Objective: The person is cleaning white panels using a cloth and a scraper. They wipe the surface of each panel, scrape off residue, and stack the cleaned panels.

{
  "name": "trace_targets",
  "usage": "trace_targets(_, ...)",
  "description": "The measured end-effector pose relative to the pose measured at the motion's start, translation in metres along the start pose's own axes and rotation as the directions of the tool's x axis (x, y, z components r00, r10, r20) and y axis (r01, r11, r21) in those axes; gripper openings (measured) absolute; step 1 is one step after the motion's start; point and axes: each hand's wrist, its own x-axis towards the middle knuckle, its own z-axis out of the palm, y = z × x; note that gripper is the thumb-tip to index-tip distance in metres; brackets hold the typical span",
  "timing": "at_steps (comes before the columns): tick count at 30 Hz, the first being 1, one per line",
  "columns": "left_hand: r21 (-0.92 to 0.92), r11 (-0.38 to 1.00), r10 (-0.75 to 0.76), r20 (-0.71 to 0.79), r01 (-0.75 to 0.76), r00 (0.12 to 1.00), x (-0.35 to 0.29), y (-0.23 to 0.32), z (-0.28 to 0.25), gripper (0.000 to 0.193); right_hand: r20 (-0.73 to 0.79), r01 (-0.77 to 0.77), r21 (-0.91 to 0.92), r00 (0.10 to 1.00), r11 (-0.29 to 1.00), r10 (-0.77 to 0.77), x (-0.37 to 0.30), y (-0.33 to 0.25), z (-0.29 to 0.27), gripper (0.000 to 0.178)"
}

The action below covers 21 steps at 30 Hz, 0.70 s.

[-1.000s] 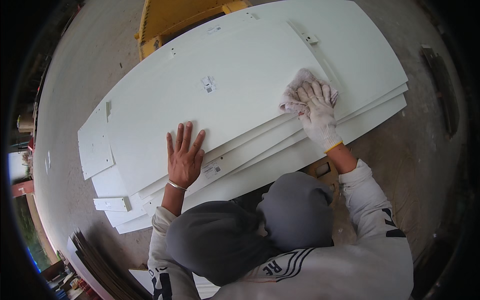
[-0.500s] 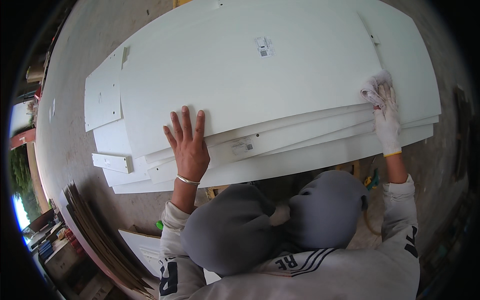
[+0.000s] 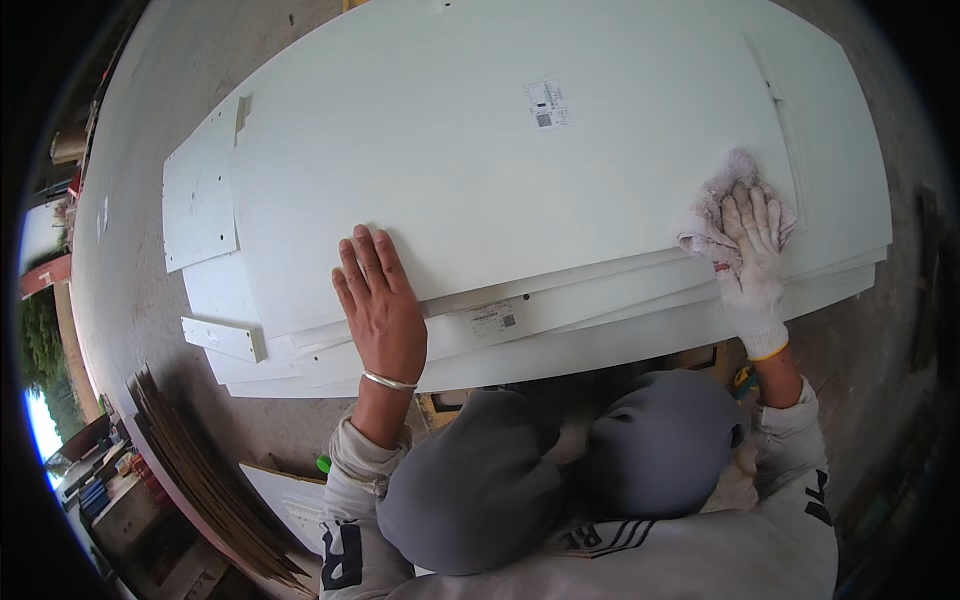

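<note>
A large white panel (image 3: 430, 170) lies on top of a stack of similar panels. My bare left hand (image 3: 385, 320), with a silver bangle at the wrist, rests flat on its near edge, fingers stretched out and holding nothing. In a white knit glove, my right hand (image 3: 755, 270) holds a pale, crumpled cloth (image 3: 715, 208) down against the panel near its right end. The cloth spreads out around the gloved fingers. A printed label (image 3: 547, 105) is stuck on the top panel, and another label (image 3: 493, 318) shows on a panel below.
Two smaller white pieces, a squarish board (image 3: 200, 205) and a narrow strip (image 3: 220, 338), lie at the stack's left end. Brown flat sheets (image 3: 190, 470) stand at the lower left. My knees (image 3: 470, 480) are close to the stack's near edge.
My right hand and the cloth have moved a little left and nearer to me, and the cloth is spread wider. My left hand stays flat on the panel, its fingers closer together.
</note>
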Motion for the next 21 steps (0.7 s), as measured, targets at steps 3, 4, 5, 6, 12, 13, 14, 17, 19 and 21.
trace_targets(3,0.031,0.999,-0.013,0.030,0.012,0.999,-0.002,0.000,0.006,0.075,0.019,-0.023,0.025,1.000,0.999,0.023,0.003,-0.007,-0.010,0.071)
trace_targets(4,0.031,1.000,-0.003,0.063,0.002,0.998,-0.004,-0.004,0.004,0.075,0.033,-0.033,0.023,0.999,0.999,0.032,0.001,-0.010,-0.014,0.071)
trace_targets(5,0.020,1.000,0.007,0.076,-0.008,0.997,-0.010,-0.007,0.005,0.076,0.048,-0.038,0.028,0.998,0.999,0.036,0.000,-0.014,-0.015,0.071)
trace_targets(6,0.005,0.999,0.032,0.083,-0.033,0.996,-0.015,-0.009,0.004,0.078,0.063,-0.042,0.037,0.997,0.998,0.040,-0.004,-0.016,-0.019,0.071)
trace_targets(12,0.036,0.999,0.033,0.170,-0.039,0.985,-0.053,-0.039,-0.006,0.073,0.118,-0.198,0.004,0.973,0.980,0.196,-0.021,-0.036,-0.023,0.070)
trace_targets(13,0.029,0.999,0.031,0.167,-0.036,0.985,-0.054,-0.041,-0.007,0.073,0.085,-0.228,-0.021,0.970,0.973,0.229,-0.019,-0.033,-0.023,0.069)
trace_targets(14,0.025,0.999,0.040,0.166,-0.045,0.985,-0.053,-0.043,-0.007,0.073,0.053,-0.256,-0.043,0.965,0.966,0.258,-0.013,-0.028,-0.020,0.068)
trace_targets(17,0.030,0.998,0.049,0.161,-0.054,0.986,-0.054,-0.047,-0.007,0.072,0.023,-0.306,-0.093,0.951,0.948,0.309,0.021,-0.005,-0.008,0.067)
trace_targets(19,0.048,0.997,0.053,0.156,-0.061,0.986,-0.056,-0.052,-0.004,0.072,0.022,-0.343,-0.144,0.937,0.928,0.350,0.058,0.016,0.004,0.065)
trace_targets(21,0.036,0.998,0.052,0.171,-0.059,0.984,-0.052,-0.049,-0.007,0.072,0.012,-0.421,-0.159,0.903,0.893,0.429,0.108,0.041,0.018,0.064)
